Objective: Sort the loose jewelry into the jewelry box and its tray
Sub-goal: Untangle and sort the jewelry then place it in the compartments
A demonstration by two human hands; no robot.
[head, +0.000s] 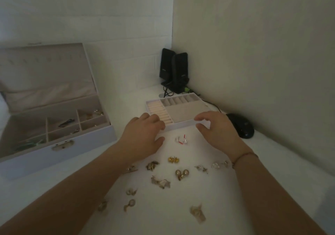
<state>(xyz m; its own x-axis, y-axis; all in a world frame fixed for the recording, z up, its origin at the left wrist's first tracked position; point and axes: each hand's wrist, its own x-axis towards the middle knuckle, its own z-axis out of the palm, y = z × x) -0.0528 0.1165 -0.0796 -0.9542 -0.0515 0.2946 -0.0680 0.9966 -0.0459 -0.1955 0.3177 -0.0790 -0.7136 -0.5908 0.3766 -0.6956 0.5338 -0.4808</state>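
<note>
A pale lilac jewelry box (59, 155) stands open at the left, with a few pieces in its compartments. Its tray (183, 111), with ring rolls and small slots, lies on the white table ahead of me. My left hand (143, 137) holds the tray's near left corner, fingers curled over the rim. My right hand (215, 128) pinches the near right corner between thumb and fingers. Loose jewelry lies in front of the tray: a silver and red piece (181, 140), gold studs (173, 160), pearl earrings (181, 174) and several more.
Two black speakers (175, 72) with cables stand in the far corner. A black mouse (240, 125) lies right of the tray, close to my right hand. Walls close off the back and the right side.
</note>
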